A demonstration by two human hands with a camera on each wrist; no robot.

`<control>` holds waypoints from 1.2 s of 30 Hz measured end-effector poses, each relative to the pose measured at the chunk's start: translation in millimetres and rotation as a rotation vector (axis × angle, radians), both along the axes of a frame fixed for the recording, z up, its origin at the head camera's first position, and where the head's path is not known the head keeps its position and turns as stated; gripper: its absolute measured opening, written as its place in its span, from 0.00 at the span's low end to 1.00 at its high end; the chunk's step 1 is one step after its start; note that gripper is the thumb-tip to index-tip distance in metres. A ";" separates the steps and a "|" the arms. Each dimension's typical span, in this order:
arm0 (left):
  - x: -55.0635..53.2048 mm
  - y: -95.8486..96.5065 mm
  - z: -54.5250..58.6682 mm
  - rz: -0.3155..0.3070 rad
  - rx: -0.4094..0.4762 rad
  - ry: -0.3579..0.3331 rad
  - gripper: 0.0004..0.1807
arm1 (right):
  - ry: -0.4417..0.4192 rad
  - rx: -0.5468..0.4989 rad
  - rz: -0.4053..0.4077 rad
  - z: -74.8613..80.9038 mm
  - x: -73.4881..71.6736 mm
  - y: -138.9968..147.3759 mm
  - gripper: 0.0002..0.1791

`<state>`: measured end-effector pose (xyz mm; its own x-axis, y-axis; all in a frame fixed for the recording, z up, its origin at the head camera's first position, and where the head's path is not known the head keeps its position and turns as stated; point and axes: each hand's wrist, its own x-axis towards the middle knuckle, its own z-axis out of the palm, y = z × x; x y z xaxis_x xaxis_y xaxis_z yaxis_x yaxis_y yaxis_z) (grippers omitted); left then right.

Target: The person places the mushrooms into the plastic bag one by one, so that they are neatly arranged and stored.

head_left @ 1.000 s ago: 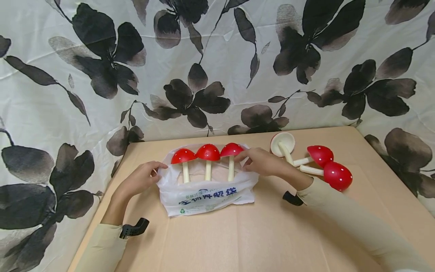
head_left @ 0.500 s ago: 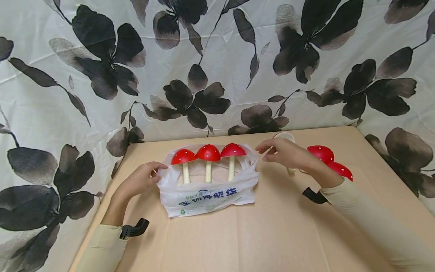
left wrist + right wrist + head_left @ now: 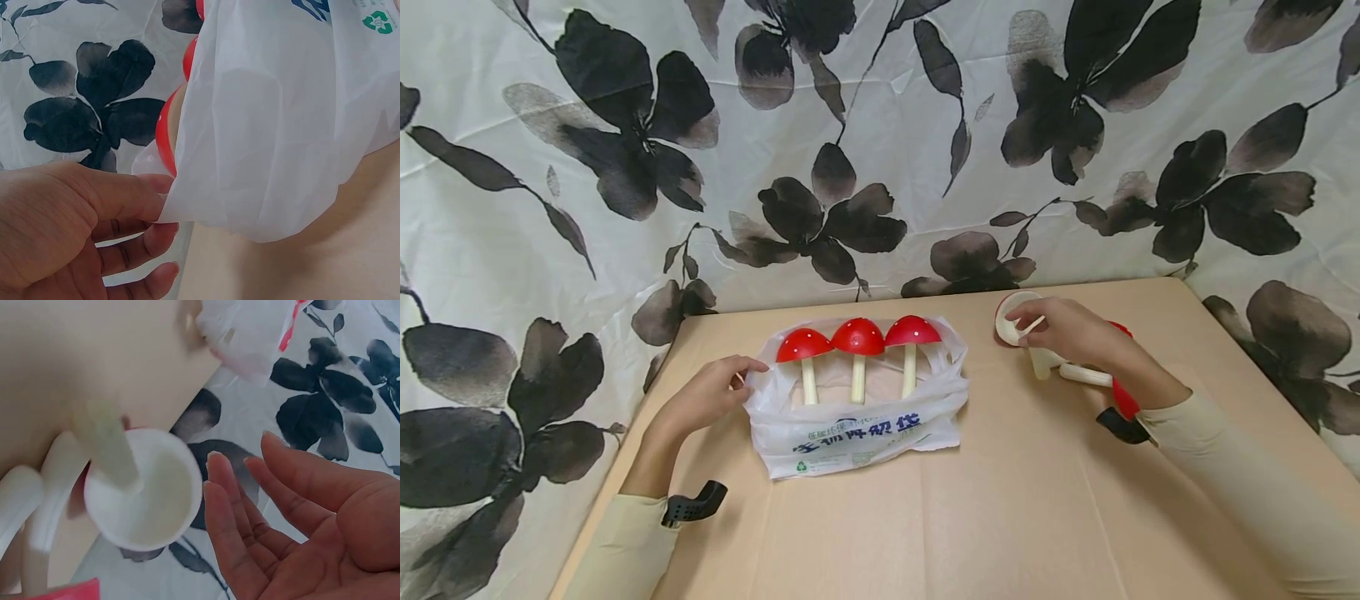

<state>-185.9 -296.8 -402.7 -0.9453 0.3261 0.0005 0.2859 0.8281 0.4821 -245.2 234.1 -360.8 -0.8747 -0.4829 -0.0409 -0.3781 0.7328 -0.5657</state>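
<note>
My left hand pinches the left edge of a white plastic bag with blue lettering; the left wrist view shows thumb and finger on the film. Three toy mushrooms with red, white-dotted caps and pale stems stand side by side at the bag's mouth, lower stems hidden. My right hand is over another toy mushroom, which lies with its white cap underside showing. In the right wrist view its fingers are spread loosely beside the cap, holding nothing. My hand partly hides this mushroom in the head view.
Two more red mushrooms lie to the right, mostly behind my right hand and forearm; one pale stem and part of a red cap show. The light wooden table ends at a floral curtain behind.
My right hand has let go of the rightmost mushroom in the bag and moved right to the upturned mushroom. My left hand stays at the bag's edge.
</note>
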 end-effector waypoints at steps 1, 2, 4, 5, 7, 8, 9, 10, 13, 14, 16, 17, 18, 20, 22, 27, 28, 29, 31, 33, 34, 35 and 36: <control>0.0 0.0 0.1 -0.001 0.000 0.000 0.18 | -0.007 0.016 -0.008 -0.3 -1.2 1.8 0.24; 0.0 -0.1 0.2 -0.001 0.000 0.001 0.18 | -0.015 0.030 -0.015 -0.6 -2.4 3.4 0.25; 0.0 -0.3 0.0 0.000 0.003 -0.001 0.18 | -0.029 0.060 -0.026 -1.1 -5.0 5.6 0.26; -0.1 -0.4 -0.3 0.001 0.006 -0.003 0.18 | -0.038 0.073 -0.033 -1.5 -6.3 6.5 0.27; 0.0 -0.5 -0.7 0.004 0.010 -0.006 0.18 | -0.057 0.095 -0.048 -1.7 -7.8 7.6 0.28; 0.1 -0.5 -0.9 0.006 0.012 -0.009 0.18 | -0.069 0.102 -0.052 -2.0 -8.4 8.1 0.28; 0.1 -0.6 -1.0 0.007 0.014 -0.013 0.18 | -0.078 0.111 -0.055 -2.7 -9.0 8.7 0.28; 0.3 -0.5 -1.0 0.009 0.014 -0.017 0.18 | -0.089 0.118 -0.053 -3.0 -9.2 9.5 0.28; 0.5 -0.3 -1.0 0.010 0.013 -0.018 0.18 | -0.103 0.133 -0.028 -4.7 -9.3 11.7 0.28; 0.6 -0.2 -1.1 0.010 0.013 -0.019 0.18 | -0.103 0.136 -0.017 -6.1 -9.4 12.1 0.28; 0.6 -0.1 -1.3 0.009 0.012 -0.018 0.18 | -0.098 0.149 0.001 -8.9 -9.7 12.2 0.28; 0.5 -0.1 -1.4 0.007 0.013 -0.018 0.18 | -0.104 0.152 -0.004 -10.6 -9.8 11.6 0.28; 0.5 -0.2 -1.4 0.008 0.013 -0.019 0.18 | -0.111 0.158 -0.011 -12.5 -10.2 10.8 0.28; 0.5 -0.3 -1.4 0.008 0.012 -0.018 0.18 | -0.132 0.174 -0.031 -15.1 -11.0 8.4 0.28; 0.5 -0.3 -1.0 0.008 0.013 -0.018 0.18 | -0.166 0.194 -0.061 -17.2 -12.8 6.4 0.29; 0.7 -0.2 0.4 0.010 0.015 -0.019 0.18 | -0.195 0.231 -0.094 -21.2 -17.0 2.8 0.27; 0.7 -0.2 0.4 0.010 0.014 -0.019 0.18 | -0.189 0.235 -0.091 -21.9 -17.4 1.9 0.26; 0.8 -0.3 0.5 0.011 0.014 -0.019 0.18 | -0.185 0.237 -0.090 -22.7 -17.8 1.2 0.25; 0.9 -0.3 0.4 0.010 0.012 -0.019 0.18 | -0.176 0.237 -0.085 -24.5 -18.6 0.2 0.24; 0.8 -0.5 -0.1 0.009 0.010 -0.017 0.18 | -0.164 0.235 -0.082 -26.2 -19.2 -0.7 0.23; 0.8 -0.5 -0.3 0.007 0.010 -0.015 0.18 | -0.164 0.230 -0.088 -26.8 -19.4 -1.1 0.24; 0.8 -0.5 -0.4 0.007 0.010 -0.013 0.18 | -0.167 0.224 -0.097 -27.5 -19.9 -1.3 0.24; 0.9 -0.6 -0.6 0.006 0.011 -0.011 0.18 | -0.165 0.220 -0.104 -27.8 -20.2 -1.7 0.24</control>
